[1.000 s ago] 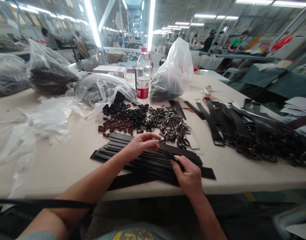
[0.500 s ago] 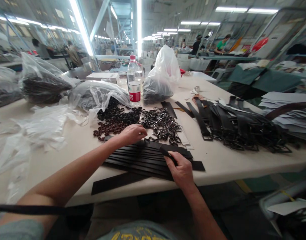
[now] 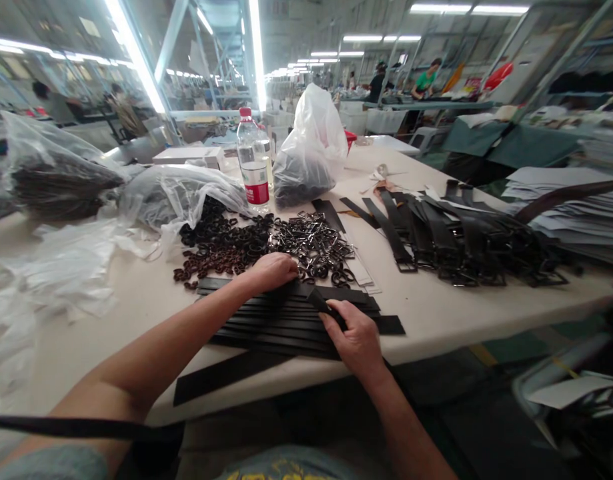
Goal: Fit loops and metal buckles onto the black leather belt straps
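A stack of flat black belt straps lies near the table's front edge. My right hand is closed on the folded end of one black strap at the stack's right side. My left hand is curled with its fingertips down at the edge of a heap of dark metal buckles, just beyond the stack; whatever it pinches is hidden. To the left of the buckles lies a heap of brown and black loops.
A pile of finished belts covers the right of the beige table. A water bottle and plastic bags stand behind. Loose clear plastic lies left. Other people work at far tables.
My left hand has moved from the top of the strap stack forward to the buckle heap. The right hand stays closed on the strap end. The view has shifted left.
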Demonstrator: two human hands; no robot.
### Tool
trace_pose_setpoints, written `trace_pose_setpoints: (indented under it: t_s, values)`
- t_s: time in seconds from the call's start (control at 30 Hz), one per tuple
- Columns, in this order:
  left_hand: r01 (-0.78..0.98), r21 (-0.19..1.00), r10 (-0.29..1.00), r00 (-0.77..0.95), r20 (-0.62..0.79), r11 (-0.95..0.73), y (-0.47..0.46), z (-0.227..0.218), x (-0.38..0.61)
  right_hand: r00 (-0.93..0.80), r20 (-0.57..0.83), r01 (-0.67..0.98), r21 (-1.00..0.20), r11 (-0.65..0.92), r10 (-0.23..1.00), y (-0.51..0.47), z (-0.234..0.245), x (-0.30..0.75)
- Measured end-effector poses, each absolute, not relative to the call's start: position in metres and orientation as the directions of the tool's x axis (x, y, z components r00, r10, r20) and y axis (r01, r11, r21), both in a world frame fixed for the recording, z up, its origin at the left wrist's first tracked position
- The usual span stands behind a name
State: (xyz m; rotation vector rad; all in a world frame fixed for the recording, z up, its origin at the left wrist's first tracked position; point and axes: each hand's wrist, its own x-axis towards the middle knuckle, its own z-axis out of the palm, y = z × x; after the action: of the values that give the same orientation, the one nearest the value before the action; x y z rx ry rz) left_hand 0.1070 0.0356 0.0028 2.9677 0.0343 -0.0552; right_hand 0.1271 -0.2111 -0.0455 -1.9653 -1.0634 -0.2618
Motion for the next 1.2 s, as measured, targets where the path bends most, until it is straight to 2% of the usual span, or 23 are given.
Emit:
trace_pose_setpoints:
  t_s: [0.3,0.47,0.6,0.67,0.73,0.8,0.83,0.9,1.0,1.1,1.2]
  values:
    - [0.152,0.192,0.152,0.988,-0.015,-0.97,0.035,-0.002,0.115,0.61,0.531,0.769,-0.575,-0.279,0.588,-0.21,-0.043,0.127]
    - [0.198,0.233,0.215,0.975,0.052,-0.952,0.032,-0.003,0.12,0.61,0.544,0.772,-0.572,-0.277,0.576,-0.21,-0.044,0.126]
    - [0.192,0.291,0.238,0.962,0.133,-0.937,0.025,0.004,0.111,0.61,0.543,0.769,-0.582,-0.265,0.577,-0.211,-0.043,0.126]
    - [0.185,0.384,0.26,0.953,0.153,-0.905,0.021,0.01,0.1,0.612,0.55,0.765,-0.592,-0.252,0.568,-0.211,-0.042,0.126]
    - [0.177,0.613,0.304,0.946,0.11,-0.77,0.015,0.015,0.087,0.621,0.562,0.762,-0.597,-0.251,0.546,-0.211,-0.042,0.126]
    - [0.163,0.844,0.325,0.946,0.014,-0.511,0.006,0.017,0.074,0.635,0.574,0.758,-0.593,-0.272,0.517,-0.21,-0.041,0.125]
    - [0.159,0.912,0.319,0.947,-0.033,-0.378,0.001,0.017,0.069,0.64,0.579,0.758,-0.585,-0.29,0.505,-0.209,-0.041,0.125]
    - [0.161,0.969,0.301,0.948,-0.099,-0.189,-0.01,0.016,0.061,0.64,0.586,0.764,-0.557,-0.326,0.497,-0.208,-0.041,0.124]
    - [0.161,0.987,0.312,0.937,-0.154,0.004,-0.022,0.01,0.057,0.621,0.589,0.782,-0.505,-0.364,0.517,-0.206,-0.041,0.121]
    - [0.126,0.984,0.326,0.932,-0.161,0.124,-0.025,0.004,0.057,0.614,0.583,0.789,-0.484,-0.379,0.532,-0.206,-0.041,0.12]
    - [0.115,0.976,0.296,0.94,-0.167,0.185,-0.025,0.001,0.056,0.637,0.581,0.769,-0.516,-0.376,0.506,-0.205,-0.042,0.121]
